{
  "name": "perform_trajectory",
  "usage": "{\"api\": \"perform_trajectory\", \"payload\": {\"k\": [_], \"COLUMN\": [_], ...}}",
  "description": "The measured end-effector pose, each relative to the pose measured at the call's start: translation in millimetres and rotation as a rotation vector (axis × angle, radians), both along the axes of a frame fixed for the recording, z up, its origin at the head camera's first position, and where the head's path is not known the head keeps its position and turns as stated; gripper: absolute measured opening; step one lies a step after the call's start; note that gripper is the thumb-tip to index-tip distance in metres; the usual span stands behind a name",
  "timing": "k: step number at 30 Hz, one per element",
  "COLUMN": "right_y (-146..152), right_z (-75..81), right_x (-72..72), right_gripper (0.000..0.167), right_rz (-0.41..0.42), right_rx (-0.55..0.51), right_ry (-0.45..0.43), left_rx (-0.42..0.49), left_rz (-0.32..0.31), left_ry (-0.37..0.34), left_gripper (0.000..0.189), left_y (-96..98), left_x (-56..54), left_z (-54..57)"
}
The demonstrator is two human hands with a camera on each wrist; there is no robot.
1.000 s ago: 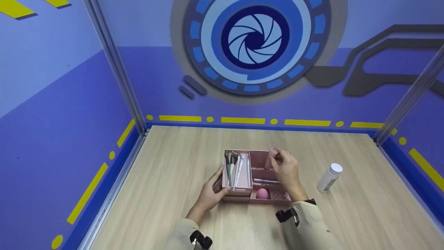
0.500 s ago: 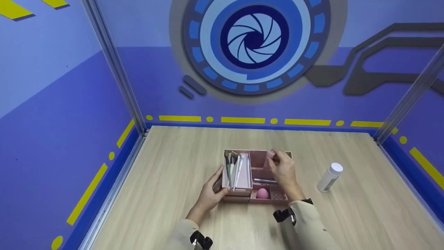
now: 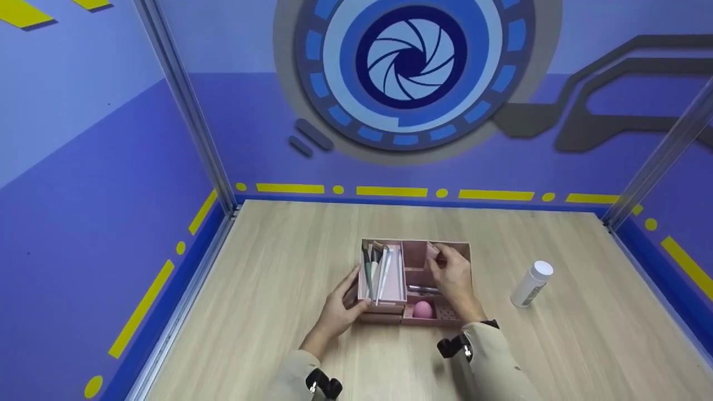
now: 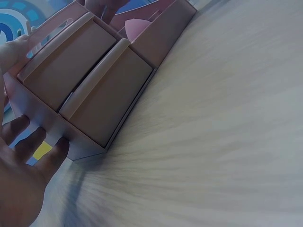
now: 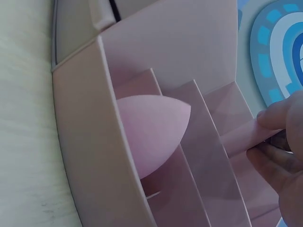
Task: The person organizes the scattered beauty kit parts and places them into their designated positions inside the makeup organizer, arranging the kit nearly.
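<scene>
A pink desk organizer (image 3: 384, 318) stands on the table, two drawers at its front left and open compartments on the right. My left hand (image 3: 337, 312) holds its left side, thumb at the upper front edge and fingers along the side wall. Over the back right compartment, my right hand (image 3: 454, 278) pinches a thin pink divider (image 5: 244, 136) between thumb and fingers; its lower part goes down among the compartment walls. A pink makeup sponge (image 5: 154, 132) sits in the front compartment. Makeup brushes (image 3: 370, 273) lie in the shallow top tray at the left.
To the right of the organizer, a white bottle (image 3: 532, 285) with a white cap stands upright on the wooden table (image 3: 289, 239). Silvery slim sticks (image 3: 421, 289) lie in the middle compartment. Blue printed walls (image 3: 245, 128) enclose the table's back and sides.
My right hand has moved slightly left and down with the pink divider, which now sits lower in the back compartment. The left hand keeps its place on the organizer.
</scene>
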State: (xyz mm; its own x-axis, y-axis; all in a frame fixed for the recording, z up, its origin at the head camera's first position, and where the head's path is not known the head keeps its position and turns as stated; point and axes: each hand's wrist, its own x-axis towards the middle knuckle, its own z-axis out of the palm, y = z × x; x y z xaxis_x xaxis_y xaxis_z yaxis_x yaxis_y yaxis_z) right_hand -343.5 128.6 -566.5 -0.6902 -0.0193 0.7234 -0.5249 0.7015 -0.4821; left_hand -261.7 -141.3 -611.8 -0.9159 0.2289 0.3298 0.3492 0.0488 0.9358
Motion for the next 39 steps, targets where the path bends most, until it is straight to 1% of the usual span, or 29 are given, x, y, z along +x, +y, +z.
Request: {"api": "perform_trajectory", "payload": {"k": [4,8,10,14,16,18,21,24,28,30,31,37,38,39], "right_y": [1.2,2.2,2.8,3.9,4.7,5.8,8.2,11.5,16.8,20.1,21.9,34.8,36.9,38.9], "right_z": [1.0,1.7,2.0,3.1,3.7,4.9,6.9,8.3,11.1,13.4,14.6,22.2,23.4,25.1], "right_x": [-0.4,-0.5,-0.3,1.2,2.1,3.1,4.5,5.4,7.8,10.0,11.2,16.9,17.9,19.0], "right_gripper": [0.027,0.028,0.028,0.029,0.030,0.030,0.030,0.030,0.032,0.034,0.035,0.040,0.041,0.041], "right_rz": [-0.002,-0.008,-0.012,-0.019,-0.017,-0.010,-0.002,-0.005,0.008,0.016,0.016,0.016,0.017,0.015], "right_rx": [-0.005,-0.001,0.001,-0.008,-0.019,-0.034,-0.049,-0.050,-0.073,-0.091,-0.096,-0.111,-0.116,-0.121], "right_ry": [0.002,-0.021,-0.046,-0.112,-0.143,-0.159,-0.168,-0.172,-0.204,-0.219,-0.223,-0.183,-0.177,-0.173], "left_rx": [-0.013,-0.027,-0.022,-0.005,0.001,-0.008,-0.016,-0.015,-0.011,-0.013,-0.014,-0.008,-0.008,-0.006], "left_rz": [-0.003,0.003,0.000,-0.013,-0.011,-0.001,0.014,0.012,0.008,0.004,0.000,-0.028,-0.026,-0.021], "left_ry": [0.012,0.011,0.008,-0.007,-0.003,0.002,0.005,-0.002,0.006,0.008,0.002,-0.045,-0.043,-0.041], "left_gripper": [0.080,0.079,0.079,0.080,0.079,0.079,0.079,0.079,0.079,0.079,0.079,0.080,0.081,0.081], "left_y": [0.3,1.1,2.0,2.8,2.7,2.4,2.3,1.8,1.3,1.4,1.4,0.3,0.0,-0.2], "left_x": [-1.0,-0.3,1.2,6.8,8.9,7.9,3.8,-0.2,-2.5,-2.4,-2.0,10.9,11.4,10.7], "left_z": [1.0,2.9,6.6,19.5,23.4,20.5,10.4,1.5,-1.8,-1.4,-0.4,25.0,24.9,22.0]}}
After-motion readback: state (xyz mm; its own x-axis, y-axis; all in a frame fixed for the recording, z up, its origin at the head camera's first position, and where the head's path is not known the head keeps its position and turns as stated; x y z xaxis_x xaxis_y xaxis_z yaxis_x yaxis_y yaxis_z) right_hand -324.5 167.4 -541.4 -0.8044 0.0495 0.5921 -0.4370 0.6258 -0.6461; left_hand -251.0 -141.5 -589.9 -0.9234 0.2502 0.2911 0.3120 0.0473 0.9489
